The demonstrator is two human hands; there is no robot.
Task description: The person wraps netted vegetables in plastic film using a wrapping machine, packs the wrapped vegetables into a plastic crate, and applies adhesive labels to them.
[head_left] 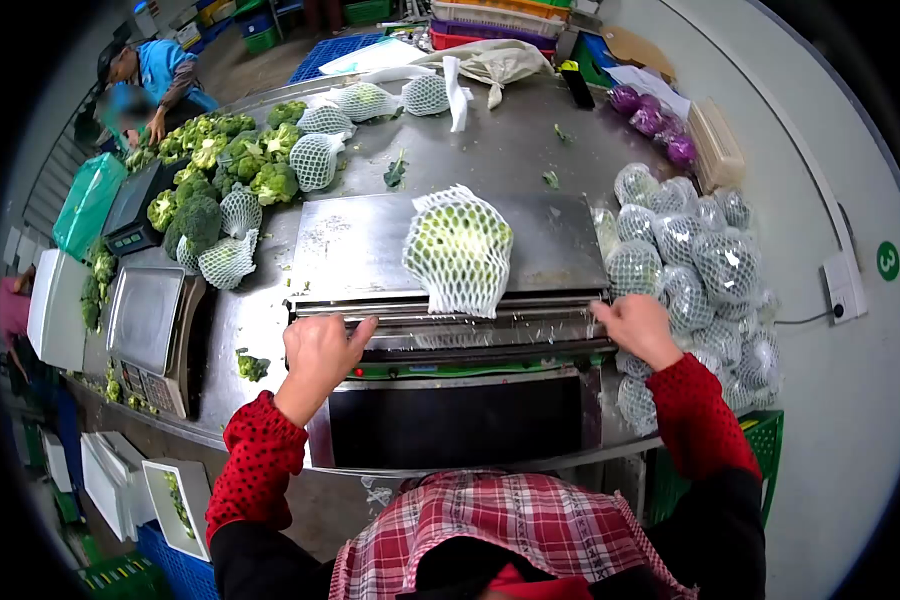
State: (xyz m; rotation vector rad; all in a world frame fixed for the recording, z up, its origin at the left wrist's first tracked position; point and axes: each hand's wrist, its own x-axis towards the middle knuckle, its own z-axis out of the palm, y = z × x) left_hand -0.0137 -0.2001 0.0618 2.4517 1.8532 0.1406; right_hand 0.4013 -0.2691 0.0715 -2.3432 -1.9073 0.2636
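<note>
A pale green vegetable head in a white foam net (458, 248) rests on the metal plate of a wrapping machine (350, 240), over its front rollers. My left hand (325, 355) is closed at the left end of the rollers, thumb stretched toward the middle. At the right end, my right hand (638, 328) is closed too, thumb and fingers pinched together. Whatever the fingers of either hand hold is too thin or hidden to make out. Wrapped, netted heads (685, 270) are piled right beside my right hand.
Bare broccoli heads (240, 160) and netted ones (317, 160) lie at the back left. A weighing scale (148, 315) stands left. Purple wrapped vegetables (655, 122) and a dark phone-like object (577, 88) are at the back right. A co-worker in blue (170, 75) handles broccoli.
</note>
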